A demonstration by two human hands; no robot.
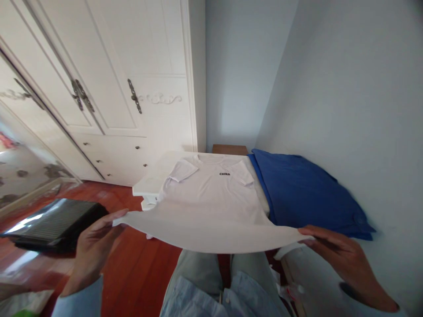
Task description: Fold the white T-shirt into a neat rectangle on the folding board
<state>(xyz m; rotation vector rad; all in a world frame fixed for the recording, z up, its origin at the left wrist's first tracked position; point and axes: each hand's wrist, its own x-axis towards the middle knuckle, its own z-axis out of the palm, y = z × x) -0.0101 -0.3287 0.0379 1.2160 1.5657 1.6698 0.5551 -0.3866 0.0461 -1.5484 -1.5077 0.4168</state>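
A white T-shirt with "CHINA" in small black letters on the chest lies flat on a white table, collar away from me. My left hand pinches the shirt's bottom left corner, and my right hand pinches the bottom right corner. The hem is lifted off the table and stretched taut between both hands. A blue garment lies crumpled beside the shirt on the right, against the wall.
A white wardrobe with metal handles and drawers stands behind the table on the left. A black flat object sits low at left over the red wooden floor. A grey wall borders the right.
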